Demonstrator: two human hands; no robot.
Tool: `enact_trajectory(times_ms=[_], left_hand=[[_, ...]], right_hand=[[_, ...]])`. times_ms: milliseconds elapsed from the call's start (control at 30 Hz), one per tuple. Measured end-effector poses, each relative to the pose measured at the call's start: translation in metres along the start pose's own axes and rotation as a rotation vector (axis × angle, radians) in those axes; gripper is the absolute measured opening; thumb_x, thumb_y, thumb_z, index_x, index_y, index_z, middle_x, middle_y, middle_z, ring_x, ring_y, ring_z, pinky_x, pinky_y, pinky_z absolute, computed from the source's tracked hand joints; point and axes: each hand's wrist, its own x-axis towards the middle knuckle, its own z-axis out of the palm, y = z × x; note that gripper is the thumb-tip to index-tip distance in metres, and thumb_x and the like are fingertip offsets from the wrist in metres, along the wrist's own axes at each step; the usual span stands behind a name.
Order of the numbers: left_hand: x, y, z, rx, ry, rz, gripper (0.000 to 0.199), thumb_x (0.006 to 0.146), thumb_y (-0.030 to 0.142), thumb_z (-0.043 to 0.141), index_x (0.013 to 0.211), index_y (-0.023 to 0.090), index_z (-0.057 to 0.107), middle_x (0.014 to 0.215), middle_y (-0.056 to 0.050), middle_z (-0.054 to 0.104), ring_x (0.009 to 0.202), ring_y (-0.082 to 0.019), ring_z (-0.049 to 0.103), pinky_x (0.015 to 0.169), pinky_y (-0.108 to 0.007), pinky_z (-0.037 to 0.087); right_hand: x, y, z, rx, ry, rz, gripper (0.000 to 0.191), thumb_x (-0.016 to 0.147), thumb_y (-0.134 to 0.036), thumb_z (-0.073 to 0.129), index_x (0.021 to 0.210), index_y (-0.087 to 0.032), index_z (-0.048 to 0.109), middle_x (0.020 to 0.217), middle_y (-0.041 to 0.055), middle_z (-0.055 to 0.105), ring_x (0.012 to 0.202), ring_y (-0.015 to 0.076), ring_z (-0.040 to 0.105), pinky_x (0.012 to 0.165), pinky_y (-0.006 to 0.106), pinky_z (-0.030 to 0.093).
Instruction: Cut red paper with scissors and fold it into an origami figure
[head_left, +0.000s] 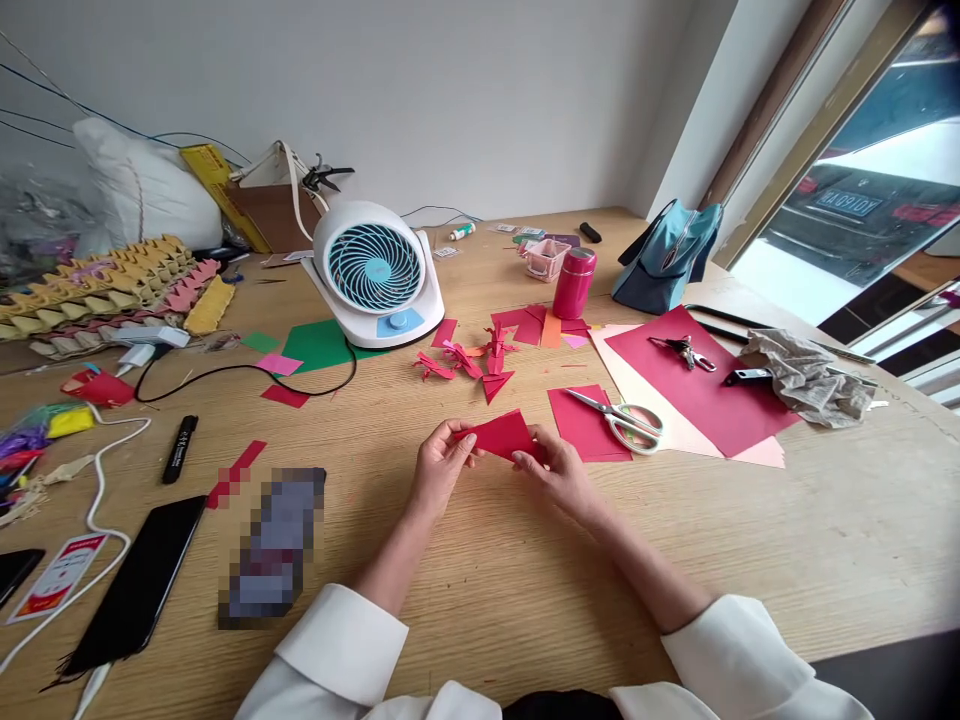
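1. Wooden desk (750, 540) stretches before us.
2. White fan (375, 268) stands towards its far side.
3. Our left hand (441, 462) and right hand (559, 475) each pinch an end of the red paper (496, 437), just above the desk; we judge this a folding step.
4. Scissors (611, 410) lie at our right.
5. Aligning the paper's edges calls for steady fingertips.
6. Small folded shapes (496, 350) sit just beyond.

Obs.: our flask (574, 284) = magenta; fan (375, 258) = white w/ turquoise grille; bag (664, 262) = teal-blue; marker (180, 450) = blk; our sleeves (341, 640) = white; folded paper (496, 434) = red.
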Motion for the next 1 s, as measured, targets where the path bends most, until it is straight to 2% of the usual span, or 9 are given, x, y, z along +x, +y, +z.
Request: enact_trajectory(times_ms=[100,233,367,567,667,767,800,900,1000], left_hand=[[0.0,-0.012,-0.008,-0.029,0.047,0.004,0.029,0.076,0.035,0.07,0.094,0.016,0.058,0.081,0.0,0.061,0.062,-0.008,0.059,0.054,-0.019,0.044],[0.0,-0.02,-0.013,0.027,0.024,0.055,0.028,0.081,0.035,0.065,0.102,0.018,0.057,0.1,-0.004,0.062,0.064,-0.008,0.06,0.053,-0.02,0.045],[-0.001,-0.02,-0.015,0.206,-0.043,0.182,0.02,0.087,0.032,0.06,0.103,0.02,0.06,0.101,-0.005,0.063,0.08,-0.013,0.061,0.065,-0.023,0.048],[-0.005,-0.01,-0.014,0.381,-0.112,0.348,0.017,0.093,0.031,0.052,0.091,0.02,0.064,0.093,-0.005,0.061,0.096,-0.018,0.058,0.085,-0.03,0.045],[-0.006,-0.008,-0.013,0.362,-0.109,0.331,0.023,0.096,0.032,0.046,0.088,0.02,0.063,0.089,-0.004,0.061,0.093,-0.018,0.058,0.085,-0.029,0.045],[-0.007,-0.01,-0.011,0.288,-0.067,0.287,0.011,0.092,0.03,0.054,0.097,0.02,0.056,0.091,-0.004,0.063,0.087,-0.016,0.061,0.081,-0.028,0.048],[-0.007,-0.011,-0.01,0.279,-0.07,0.284,0.014,0.09,0.029,0.058,0.101,0.021,0.053,0.093,-0.004,0.064,0.088,-0.016,0.062,0.082,-0.029,0.049],[-0.009,-0.012,-0.005,0.385,-0.162,0.325,0.028,0.085,0.024,0.065,0.109,0.021,0.052,0.103,-0.006,0.065,0.1,-0.019,0.062,0.093,-0.034,0.047],[-0.011,-0.012,-0.001,0.55,-0.256,0.397,0.013,0.085,0.018,0.063,0.096,0.021,0.056,0.106,-0.006,0.066,0.106,-0.019,0.061,0.096,-0.035,0.047]], right_hand=[[-0.001,0.015,0.01,0.058,-0.028,0.036,0.023,0.089,-0.035,0.057,0.107,-0.021,0.058,0.095,0.0045,0.065,0.076,0.0165,0.06,0.067,0.027,0.048],[0.0,0.026,0.011,0.043,0.039,0.042,0.015,0.089,-0.034,0.058,0.094,-0.02,0.061,0.086,0.0026,0.062,0.074,0.0158,0.057,0.067,0.026,0.047],[0.0,0.023,0.007,-0.059,0.058,-0.074,0.009,0.089,-0.025,0.058,0.082,-0.02,0.06,0.087,0.004,0.059,0.08,0.0171,0.057,0.071,0.028,0.047],[-0.004,0.013,0.004,-0.21,0.019,-0.244,0.02,0.09,-0.012,0.051,0.1,-0.022,0.065,0.099,0.0079,0.059,0.09,0.0188,0.059,0.076,0.031,0.05],[-0.006,0.013,0.001,-0.246,-0.018,-0.301,0.028,0.09,-0.009,0.049,0.107,-0.024,0.065,0.104,0.0083,0.058,0.096,0.0191,0.059,0.082,0.032,0.051],[-0.007,0.015,-0.003,-0.261,-0.043,-0.313,0.032,0.089,-0.005,0.046,0.107,-0.023,0.065,0.109,0.0098,0.057,0.102,0.0202,0.058,0.086,0.034,0.051],[-0.007,0.016,-0.005,-0.263,-0.039,-0.312,0.032,0.088,-0.004,0.046,0.106,-0.022,0.066,0.111,0.0104,0.056,0.104,0.0206,0.058,0.087,0.035,0.05],[-0.007,0.019,-0.007,-0.264,-0.017,-0.297,0.033,0.088,-0.002,0.045,0.104,-0.022,0.067,0.113,0.0109,0.055,0.106,0.0211,0.057,0.086,0.035,0.051],[-0.008,0.018,-0.008,-0.246,-0.017,-0.298,0.034,0.088,-0.002,0.044,0.104,-0.023,0.067,0.113,0.0101,0.056,0.106,0.0208,0.058,0.085,0.036,0.051]])
